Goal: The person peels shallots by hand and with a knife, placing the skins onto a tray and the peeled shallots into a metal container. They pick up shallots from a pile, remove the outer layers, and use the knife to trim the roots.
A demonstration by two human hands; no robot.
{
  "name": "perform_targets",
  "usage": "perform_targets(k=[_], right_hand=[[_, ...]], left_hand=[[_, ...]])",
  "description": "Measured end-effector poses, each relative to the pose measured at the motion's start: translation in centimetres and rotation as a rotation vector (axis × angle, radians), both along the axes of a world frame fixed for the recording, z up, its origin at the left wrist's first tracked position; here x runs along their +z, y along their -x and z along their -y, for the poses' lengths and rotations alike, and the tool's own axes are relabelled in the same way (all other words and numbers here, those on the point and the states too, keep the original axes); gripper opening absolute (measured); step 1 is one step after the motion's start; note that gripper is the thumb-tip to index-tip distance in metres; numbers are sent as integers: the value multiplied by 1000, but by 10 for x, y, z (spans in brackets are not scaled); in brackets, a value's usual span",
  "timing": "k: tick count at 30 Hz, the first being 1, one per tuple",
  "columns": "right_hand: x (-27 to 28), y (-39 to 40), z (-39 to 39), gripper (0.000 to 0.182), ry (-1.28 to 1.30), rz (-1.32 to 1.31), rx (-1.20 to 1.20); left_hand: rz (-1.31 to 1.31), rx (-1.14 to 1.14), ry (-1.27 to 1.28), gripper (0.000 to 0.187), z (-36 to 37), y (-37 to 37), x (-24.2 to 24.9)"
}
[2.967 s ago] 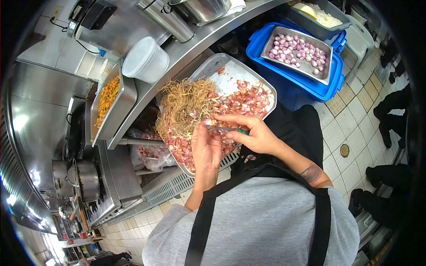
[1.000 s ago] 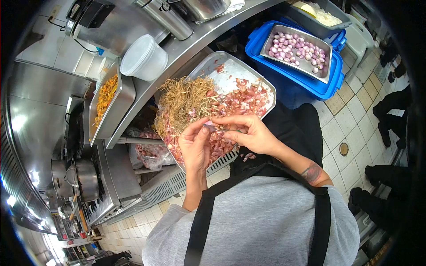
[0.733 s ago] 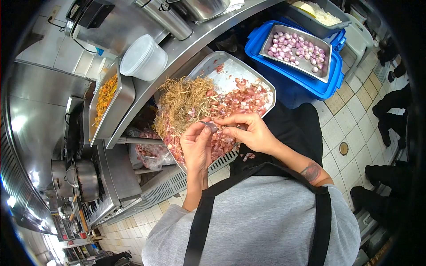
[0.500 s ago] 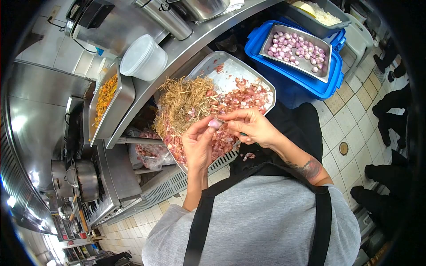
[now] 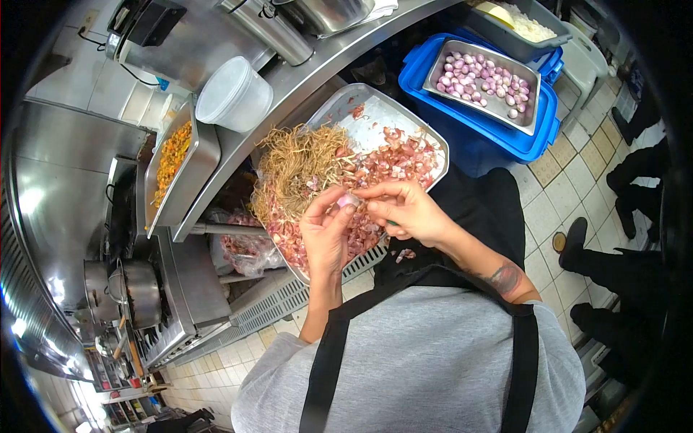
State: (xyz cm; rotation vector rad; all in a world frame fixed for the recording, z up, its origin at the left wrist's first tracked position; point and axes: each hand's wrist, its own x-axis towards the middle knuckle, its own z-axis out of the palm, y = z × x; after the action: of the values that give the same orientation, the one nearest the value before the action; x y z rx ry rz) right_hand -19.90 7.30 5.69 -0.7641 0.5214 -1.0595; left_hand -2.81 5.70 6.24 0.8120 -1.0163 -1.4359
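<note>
A purple-white shallot point(image 5: 349, 201) is pinched between the thumb and fingers of my left hand point(image 5: 325, 234). My right hand point(image 5: 411, 213) is closed close beside it, thumb and forefinger at the shallot's right side. A bit of green, like the handle of a small tool point(image 5: 392, 223), shows under the right fingers; the rest is hidden. Below both hands lies a large metal tray point(image 5: 372, 108). It holds a tangle of dry, stringy roots point(image 5: 299, 162) and a spread of pinkish shallot skins point(image 5: 397, 159).
Peeled shallots point(image 5: 484, 76) fill a steel pan point(image 5: 534, 108) on a blue lidded bin point(image 5: 530, 148). A steel counter point(image 5: 317, 61) carries a white bucket point(image 5: 234, 94) and a pan of orange diced food point(image 5: 173, 162). Another person's dark-clad legs point(image 5: 613, 274) are at right.
Both hands have shifted slightly, with the shallot moving a little up and turning between the fingers. At right, a person's foot has stepped further in over the floor tiles.
</note>
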Motion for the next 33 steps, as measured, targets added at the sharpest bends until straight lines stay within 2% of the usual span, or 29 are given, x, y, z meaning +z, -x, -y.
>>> perform_targets(k=[2, 5, 11, 15, 21, 27, 33], right_hand=[[4, 8, 1, 27, -147, 178, 132], [4, 9, 2, 29, -212, 168, 79], [1, 2, 5, 32, -9, -27, -153], [-2, 0, 5, 34, 83, -173, -264], [-2, -8, 1, 39, 352, -344, -306], [8, -5, 0, 36, 405, -386, -341], [1, -3, 4, 32, 313, -346, -322]], left_hand=[[-44, -42, 20, 37, 2, -3, -7], [-126, -83, -15, 39, 1, -1, 2], [-261, -139, -106, 36, 3, 2, 2], [-257, -77, -142, 34, 3, 4, 2], [-186, -7, -119, 32, 5, 3, -2], [-269, -43, -151, 32, 1, 7, 6], [-309, -98, -196, 32, 2, 1, 1]])
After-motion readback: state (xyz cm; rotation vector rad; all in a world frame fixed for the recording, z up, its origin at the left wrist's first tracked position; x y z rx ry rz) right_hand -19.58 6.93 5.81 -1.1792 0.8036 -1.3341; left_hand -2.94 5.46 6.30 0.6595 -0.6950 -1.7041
